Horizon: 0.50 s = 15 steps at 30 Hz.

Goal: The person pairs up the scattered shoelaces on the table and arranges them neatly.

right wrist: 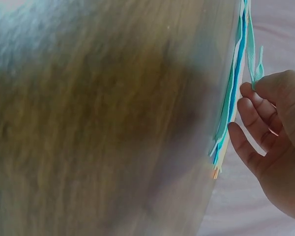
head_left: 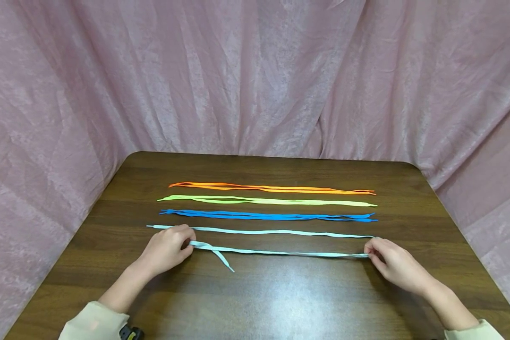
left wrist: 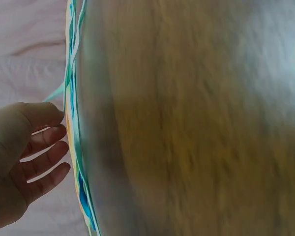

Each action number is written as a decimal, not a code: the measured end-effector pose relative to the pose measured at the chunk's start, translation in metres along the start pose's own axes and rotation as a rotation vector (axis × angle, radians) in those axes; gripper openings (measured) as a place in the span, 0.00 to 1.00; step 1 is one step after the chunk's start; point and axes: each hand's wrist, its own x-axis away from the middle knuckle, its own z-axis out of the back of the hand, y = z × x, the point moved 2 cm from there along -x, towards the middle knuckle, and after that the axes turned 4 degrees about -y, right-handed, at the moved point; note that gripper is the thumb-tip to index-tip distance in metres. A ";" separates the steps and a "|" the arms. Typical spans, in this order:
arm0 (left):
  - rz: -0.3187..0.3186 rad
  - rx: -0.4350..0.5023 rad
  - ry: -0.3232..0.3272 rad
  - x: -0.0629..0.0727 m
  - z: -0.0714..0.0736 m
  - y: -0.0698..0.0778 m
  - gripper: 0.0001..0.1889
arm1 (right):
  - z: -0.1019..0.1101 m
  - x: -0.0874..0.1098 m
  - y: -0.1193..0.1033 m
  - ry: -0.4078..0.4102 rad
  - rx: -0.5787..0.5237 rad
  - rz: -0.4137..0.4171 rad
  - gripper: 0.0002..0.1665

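Observation:
A pale mint-blue shoelace (head_left: 263,252) stretches nearly straight between the two hands. My left hand (head_left: 170,248) pinches it near its left end between thumb and forefinger, and a short tail (head_left: 223,261) slants off toward the near side. At the other end my right hand (head_left: 397,264) pinches it with thumb and forefinger. In the right wrist view the right hand (right wrist: 280,118) has its other fingers loosely bent below the pinched lace (right wrist: 252,59). A second mint-blue shoelace (head_left: 280,232) lies just beyond, running left to right, partly hidden by the left hand.
Farther back on the brown wooden table (head_left: 246,302) lie blue shoelaces (head_left: 255,216), yellow-green shoelaces (head_left: 276,201) and orange shoelaces (head_left: 263,188) in roughly parallel rows. A pink curtain (head_left: 246,80) hangs behind and at the sides.

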 end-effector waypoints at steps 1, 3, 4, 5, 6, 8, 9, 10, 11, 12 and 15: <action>0.010 0.000 0.000 0.001 0.001 -0.002 0.10 | 0.000 0.000 0.001 0.003 0.002 0.002 0.20; 0.029 -0.002 -0.008 0.002 0.001 -0.007 0.10 | 0.001 0.001 0.002 0.007 0.003 0.008 0.20; 0.039 -0.004 -0.011 0.003 0.001 -0.010 0.09 | 0.001 0.001 0.003 0.009 0.005 0.013 0.20; 0.049 -0.005 -0.017 0.004 0.001 -0.012 0.09 | 0.001 0.002 0.004 0.010 0.002 0.020 0.20; 0.058 -0.007 -0.021 0.005 0.001 -0.014 0.09 | 0.001 0.002 0.005 0.011 0.000 0.026 0.20; 0.071 -0.009 -0.024 0.007 0.001 -0.019 0.09 | 0.000 0.002 0.007 0.012 -0.003 0.039 0.20; 0.077 -0.009 -0.024 0.009 0.001 -0.021 0.09 | 0.000 0.002 0.008 0.011 -0.003 0.044 0.20; 0.082 -0.009 -0.022 0.010 0.001 -0.023 0.09 | 0.000 0.003 0.009 0.009 -0.001 0.046 0.20; 0.086 -0.007 -0.022 0.011 0.001 -0.025 0.09 | 0.000 0.003 0.009 0.006 0.000 0.046 0.20; 0.090 -0.006 -0.019 0.011 0.001 -0.027 0.09 | 0.001 0.003 0.010 0.006 0.005 0.043 0.20; 0.104 -0.001 -0.016 0.014 0.004 -0.032 0.08 | 0.002 0.003 0.011 0.003 0.017 0.028 0.20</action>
